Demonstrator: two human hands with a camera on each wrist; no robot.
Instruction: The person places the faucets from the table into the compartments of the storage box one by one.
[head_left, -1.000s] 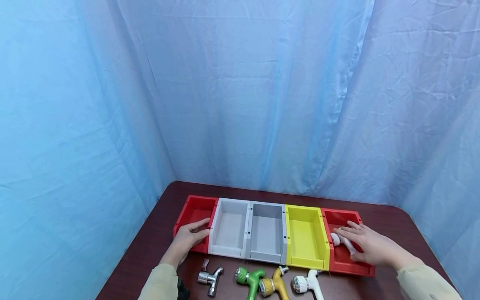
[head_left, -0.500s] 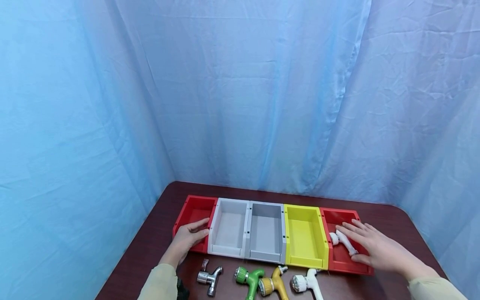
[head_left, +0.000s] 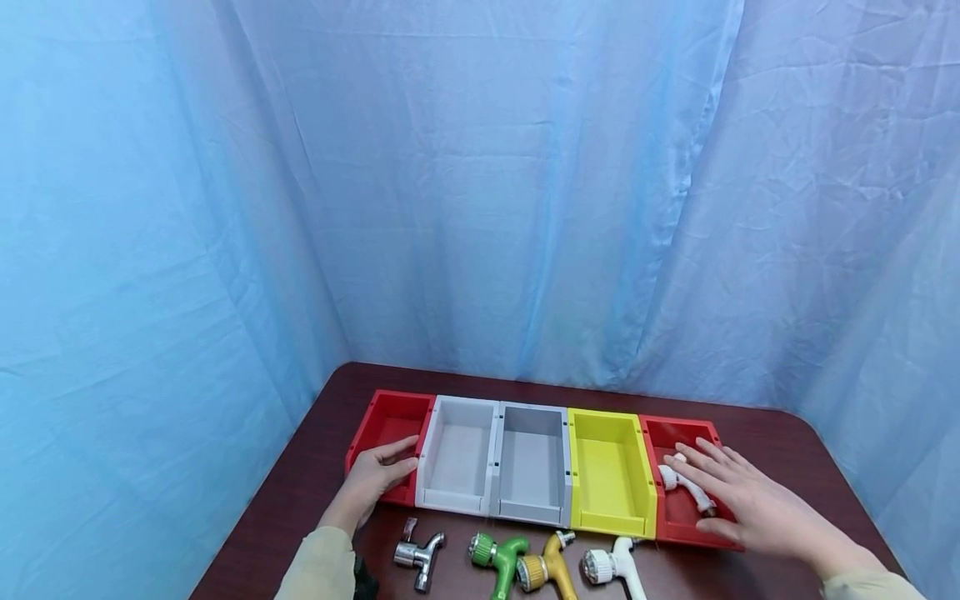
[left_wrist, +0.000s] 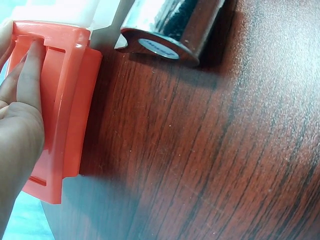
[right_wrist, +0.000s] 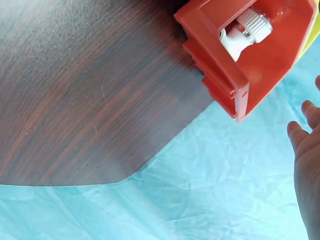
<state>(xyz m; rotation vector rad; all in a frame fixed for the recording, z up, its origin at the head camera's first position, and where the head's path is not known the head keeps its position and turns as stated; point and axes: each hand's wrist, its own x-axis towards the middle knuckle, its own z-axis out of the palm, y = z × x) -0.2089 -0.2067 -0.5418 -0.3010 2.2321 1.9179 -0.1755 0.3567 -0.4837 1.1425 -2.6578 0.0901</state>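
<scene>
My left hand [head_left: 367, 482] rests over the left red bin [head_left: 393, 417], fingertips right at the wall beside the white bin. In the left wrist view, straight fingers [left_wrist: 31, 75] reach inside that red bin. My right hand [head_left: 761, 504] is spread over the right red bin [head_left: 693, 535], with nothing in its grasp. A white faucet with a ribbed knob [head_left: 688, 485] lies in that bin, partly beneath the fingers in the head view. The right wrist view shows the faucet's knob [right_wrist: 254, 25] inside the bin, and the fingers apart from it.
Between the red bins stand a white bin [head_left: 457, 446], a grey bin [head_left: 532, 458] and a yellow bin [head_left: 606, 467]. Along the table's front lie a chrome faucet [head_left: 420, 557], a green one [head_left: 504, 558], a yellow one [head_left: 551, 568] and a white one [head_left: 618, 567]. Blue curtains surround the table.
My right hand has let go of the white faucet, drawn back a little to the right and spread its fingers. The left hand stays where it was.
</scene>
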